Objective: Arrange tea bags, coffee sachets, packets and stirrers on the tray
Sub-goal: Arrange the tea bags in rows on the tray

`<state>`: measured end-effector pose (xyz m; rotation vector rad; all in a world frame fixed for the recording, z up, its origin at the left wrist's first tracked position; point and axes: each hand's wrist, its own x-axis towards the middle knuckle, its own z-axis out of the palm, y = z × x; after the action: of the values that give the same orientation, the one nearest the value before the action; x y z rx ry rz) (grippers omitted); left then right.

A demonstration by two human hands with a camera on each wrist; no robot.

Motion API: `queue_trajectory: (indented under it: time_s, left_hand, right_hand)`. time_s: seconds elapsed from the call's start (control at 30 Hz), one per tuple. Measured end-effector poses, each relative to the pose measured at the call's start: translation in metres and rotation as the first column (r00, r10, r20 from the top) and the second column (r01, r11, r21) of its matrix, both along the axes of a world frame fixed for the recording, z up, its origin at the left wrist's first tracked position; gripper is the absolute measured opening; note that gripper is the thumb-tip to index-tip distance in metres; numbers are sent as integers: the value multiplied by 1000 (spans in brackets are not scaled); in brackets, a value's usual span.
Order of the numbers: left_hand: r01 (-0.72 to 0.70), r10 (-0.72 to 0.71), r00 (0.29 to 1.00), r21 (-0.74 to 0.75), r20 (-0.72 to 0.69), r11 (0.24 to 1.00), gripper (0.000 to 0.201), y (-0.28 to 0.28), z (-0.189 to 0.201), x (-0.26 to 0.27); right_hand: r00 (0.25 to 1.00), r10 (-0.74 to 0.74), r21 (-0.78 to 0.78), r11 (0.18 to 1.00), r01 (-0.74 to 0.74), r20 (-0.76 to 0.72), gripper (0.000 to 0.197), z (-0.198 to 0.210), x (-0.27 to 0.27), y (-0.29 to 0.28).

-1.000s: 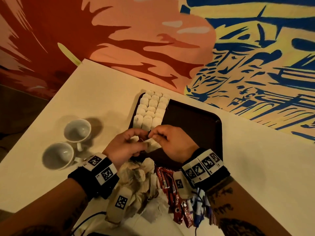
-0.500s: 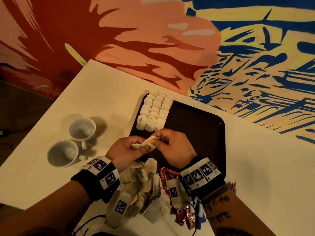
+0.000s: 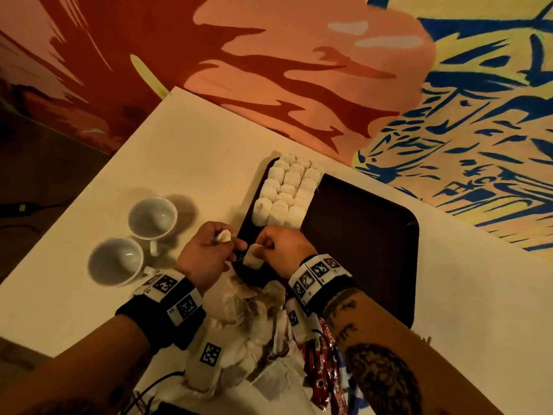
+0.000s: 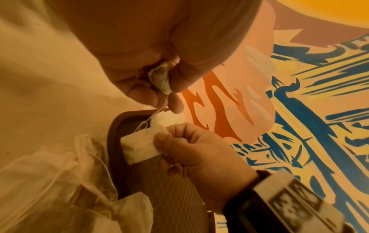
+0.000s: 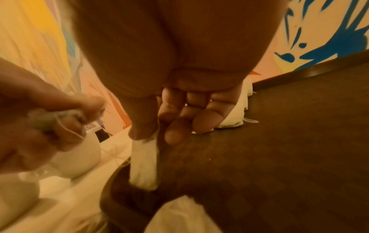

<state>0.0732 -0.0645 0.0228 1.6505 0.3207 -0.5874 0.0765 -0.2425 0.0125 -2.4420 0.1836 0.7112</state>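
two cups point(image 3: 134, 238), one tray point(image 3: 374, 235), two hands

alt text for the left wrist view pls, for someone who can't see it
The right hand pinches a white tea bag over the near corner of a dark tray, while the left hand above it pinches a small crumpled tag, a thin string trailing down toward the bag. A loose heap of tea bags lies on the pale table at lower left.
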Motion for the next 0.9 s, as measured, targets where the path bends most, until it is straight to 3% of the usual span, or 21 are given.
queue_trajectory:
  time_s: [0.13,0.3,0.37,0.47,0.53,0.77,0.9]
  left_hand:
    - [-7,7,1000,13,3,1000,9,3,-6,2]
    - [-126,124,991,-49,-47,991,35,2,0,8]
    - [-152,147,987,-93,-59,984,31,3,1,8]
    - [-202,191,979,-169,-76,965,5,3,2,9]
    - [-226,211,972,-179,-100,957,15,3,3,9]
    - [-157,145,986,-167,-80,973,20,0,0,8]
    - [-88,88,996,-58,6,994,14,-4,-1,6]
  right_hand:
    - [1000,3,-71,997,-3,-2,16,-17,27,2]
    - [998,-8,-121,993,15,60,15,-24,53,-5]
    - [998,1,-127,992,7,61,12,-25,61,-9]
    - [998,2,-133,991,7,68,7,-26,69,-12]
    - [997,5,-131,991,5,74,12,-27,73,-13]
    - [996,-16,-128,991,27,83,17,-29,74,-13]
    - [976,-152,-38,986,160,156,24,-18,70,-14]
